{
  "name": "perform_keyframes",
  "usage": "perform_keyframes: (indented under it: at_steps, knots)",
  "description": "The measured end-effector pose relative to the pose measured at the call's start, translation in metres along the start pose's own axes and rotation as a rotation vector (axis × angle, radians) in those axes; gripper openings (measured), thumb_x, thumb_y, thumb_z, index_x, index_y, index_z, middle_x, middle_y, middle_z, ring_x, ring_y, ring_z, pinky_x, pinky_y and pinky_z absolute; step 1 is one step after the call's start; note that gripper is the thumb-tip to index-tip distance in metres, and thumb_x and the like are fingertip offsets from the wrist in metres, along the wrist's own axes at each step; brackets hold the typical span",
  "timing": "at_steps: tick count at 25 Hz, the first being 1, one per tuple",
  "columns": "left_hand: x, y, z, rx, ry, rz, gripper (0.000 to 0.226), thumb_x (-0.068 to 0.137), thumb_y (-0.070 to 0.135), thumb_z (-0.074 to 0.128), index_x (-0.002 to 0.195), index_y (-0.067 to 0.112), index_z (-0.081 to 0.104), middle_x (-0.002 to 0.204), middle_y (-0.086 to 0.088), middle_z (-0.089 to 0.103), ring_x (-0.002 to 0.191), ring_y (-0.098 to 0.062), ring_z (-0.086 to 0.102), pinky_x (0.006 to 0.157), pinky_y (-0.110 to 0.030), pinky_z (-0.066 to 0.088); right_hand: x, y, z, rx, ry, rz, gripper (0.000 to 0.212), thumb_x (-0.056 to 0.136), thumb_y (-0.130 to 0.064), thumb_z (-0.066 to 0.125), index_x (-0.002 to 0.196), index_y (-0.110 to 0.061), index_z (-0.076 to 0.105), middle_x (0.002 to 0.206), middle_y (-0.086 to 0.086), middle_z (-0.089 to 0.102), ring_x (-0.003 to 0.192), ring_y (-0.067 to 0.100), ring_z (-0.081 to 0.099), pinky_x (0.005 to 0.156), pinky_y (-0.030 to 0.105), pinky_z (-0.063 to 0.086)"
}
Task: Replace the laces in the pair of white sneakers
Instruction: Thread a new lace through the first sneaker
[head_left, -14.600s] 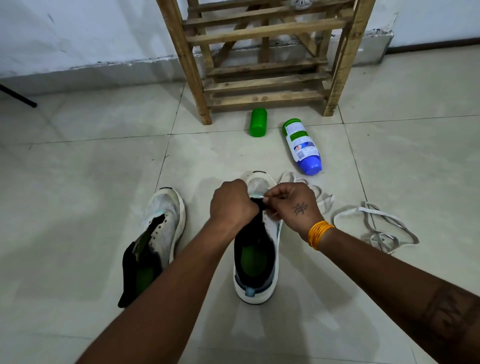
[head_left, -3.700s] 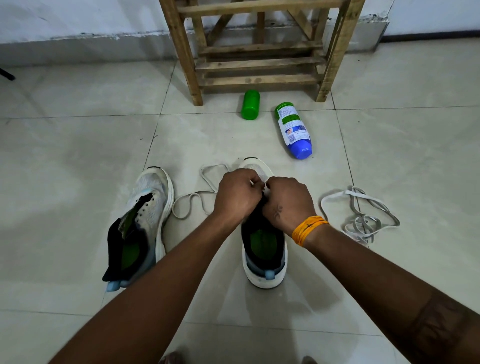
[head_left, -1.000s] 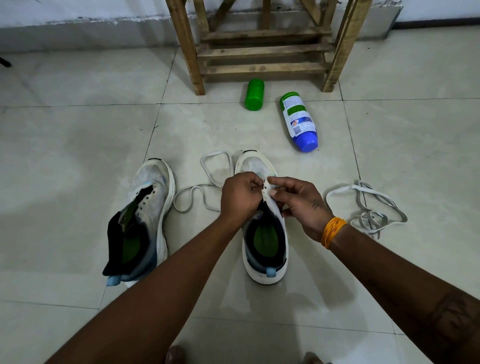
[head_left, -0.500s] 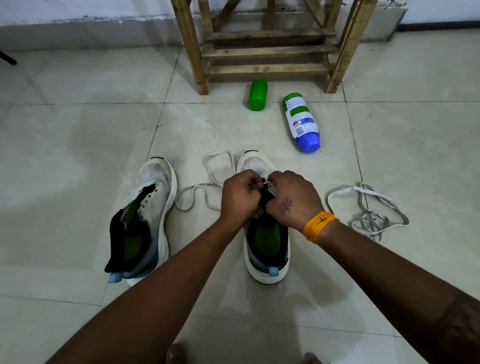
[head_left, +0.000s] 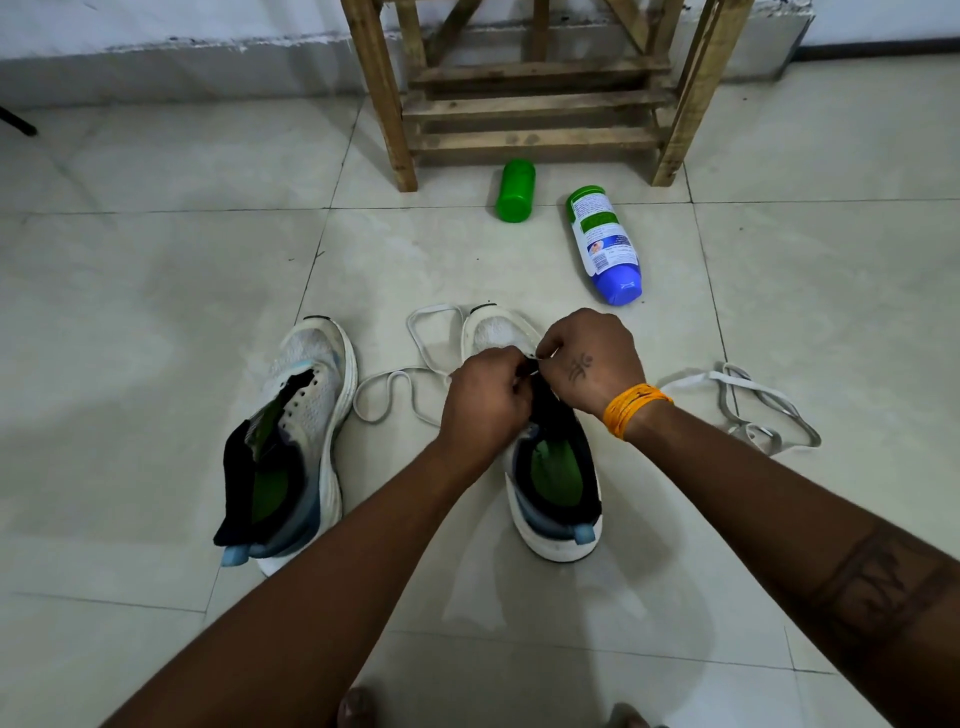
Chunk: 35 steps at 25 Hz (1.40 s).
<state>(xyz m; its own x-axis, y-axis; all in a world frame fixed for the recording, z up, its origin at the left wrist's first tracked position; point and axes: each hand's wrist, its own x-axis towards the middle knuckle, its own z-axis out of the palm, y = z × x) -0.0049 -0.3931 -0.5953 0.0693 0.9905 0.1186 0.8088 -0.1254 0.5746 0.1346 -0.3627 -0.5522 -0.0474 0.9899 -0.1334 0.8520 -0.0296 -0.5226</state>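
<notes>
The white mesh sneaker (head_left: 540, 441) stands on the pale floor tiles (head_left: 156, 312), toe pointing away. Both the left hand (head_left: 485, 402) and right hand (head_left: 592, 358) meet over its front eyelets, fingers curled, pinching the white flat lace (head_left: 410, 384), whose slack trails leftward.

sneakers (head_left: 306, 415) upright (unlaced), laces (head_left: 748, 410) loose

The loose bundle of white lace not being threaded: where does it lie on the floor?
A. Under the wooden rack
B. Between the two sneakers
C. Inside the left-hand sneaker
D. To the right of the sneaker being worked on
D: the loose lace bundle lies on the tiles right of the sneaker that both hands work on, beyond the right hand with its orange wristband.
</notes>
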Motion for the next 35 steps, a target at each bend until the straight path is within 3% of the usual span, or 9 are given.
perform_keyframes:
  at_steps: [2,4,10,16,19,23,27,31,35]
  knots:
    - [0.006,0.005,-0.003,0.252,-0.145,0.085,0.018,0.089,0.019,0.057,0.097,0.008,0.069,0.094,-0.010,0.069,0.086,-0.033,0.065,0.065,-0.038,0.045,-0.004,0.007,-0.001,0.064,0.006,0.031,0.016,0.079,-0.019,0.073,0.091,-0.023,0.082,0.098,0.000,0.077,0.096,0.027,0.068,0.079,0.028,0.048]
    - [0.009,0.009,-0.005,0.317,-0.188,0.118,0.015,0.090,0.018,0.054,0.091,0.008,0.064,0.091,-0.011,0.066,0.083,-0.034,0.063,0.062,-0.035,0.036,-0.006,0.012,-0.001,0.099,0.002,0.035,0.018,0.079,-0.016,0.072,0.091,-0.022,0.083,0.094,0.001,0.078,0.094,0.028,0.069,0.080,0.030,0.052]
    - [-0.006,0.006,0.007,-0.187,0.067,-0.088,0.017,0.084,0.025,0.058,0.079,0.017,0.072,0.073,0.001,0.072,0.069,-0.017,0.068,0.063,-0.040,0.055,-0.010,0.013,0.004,0.070,0.058,-0.010,0.016,0.080,-0.015,0.066,0.086,-0.016,0.082,0.089,0.007,0.077,0.087,0.033,0.069,0.076,0.035,0.054]
    - [-0.008,0.013,0.013,-0.225,0.162,-0.191,0.017,0.083,0.023,0.060,0.073,0.015,0.070,0.063,0.004,0.067,0.059,-0.011,0.062,0.058,-0.034,0.050,-0.010,0.013,0.005,0.117,0.054,-0.022,0.014,0.079,-0.016,0.069,0.083,-0.018,0.082,0.083,0.003,0.077,0.083,0.028,0.069,0.075,0.034,0.054]
    - [-0.012,0.013,0.014,-0.326,0.219,-0.205,0.013,0.084,0.018,0.064,0.074,0.017,0.073,0.066,0.008,0.069,0.063,-0.007,0.064,0.060,-0.023,0.049,-0.012,0.018,0.003,0.268,0.031,0.064,0.009,0.079,-0.017,0.074,0.081,-0.019,0.082,0.079,-0.001,0.077,0.079,0.020,0.070,0.076,0.030,0.055]
    - [-0.010,0.011,0.014,-0.448,0.212,-0.256,0.007,0.082,0.015,0.070,0.079,0.017,0.076,0.072,0.007,0.074,0.070,-0.007,0.069,0.068,-0.031,0.056,-0.016,0.024,0.004,0.601,-0.058,0.211,0.008,0.078,-0.009,0.078,0.078,-0.017,0.081,0.071,0.001,0.076,0.065,0.019,0.070,0.064,0.030,0.058]
    - [-0.007,0.016,0.015,-0.333,0.191,-0.266,0.008,0.081,0.013,0.069,0.079,0.018,0.075,0.070,0.006,0.072,0.066,-0.010,0.066,0.066,-0.032,0.053,-0.021,0.028,0.006,0.777,-0.080,0.242,0.011,0.081,0.001,0.075,0.080,-0.009,0.079,0.074,0.011,0.074,0.065,0.022,0.064,0.056,0.029,0.053]
    - [-0.001,0.012,0.012,-0.123,0.068,-0.084,0.016,0.081,0.021,0.055,0.077,0.015,0.069,0.068,0.002,0.068,0.064,-0.021,0.062,0.060,-0.038,0.051,-0.029,0.032,0.009,0.905,-0.098,0.263,0.011,0.086,0.003,0.071,0.085,-0.006,0.077,0.078,0.013,0.070,0.068,0.019,0.059,0.051,0.021,0.048]
    - [0.001,0.016,0.012,0.005,0.055,0.008,0.022,0.082,0.024,0.048,0.078,0.008,0.062,0.068,-0.005,0.064,0.062,-0.027,0.059,0.056,-0.038,0.045,-0.029,0.038,0.011,0.947,-0.127,0.271,0.010,0.087,0.000,0.072,0.091,-0.007,0.079,0.082,0.010,0.075,0.070,0.015,0.064,0.057,0.024,0.050]
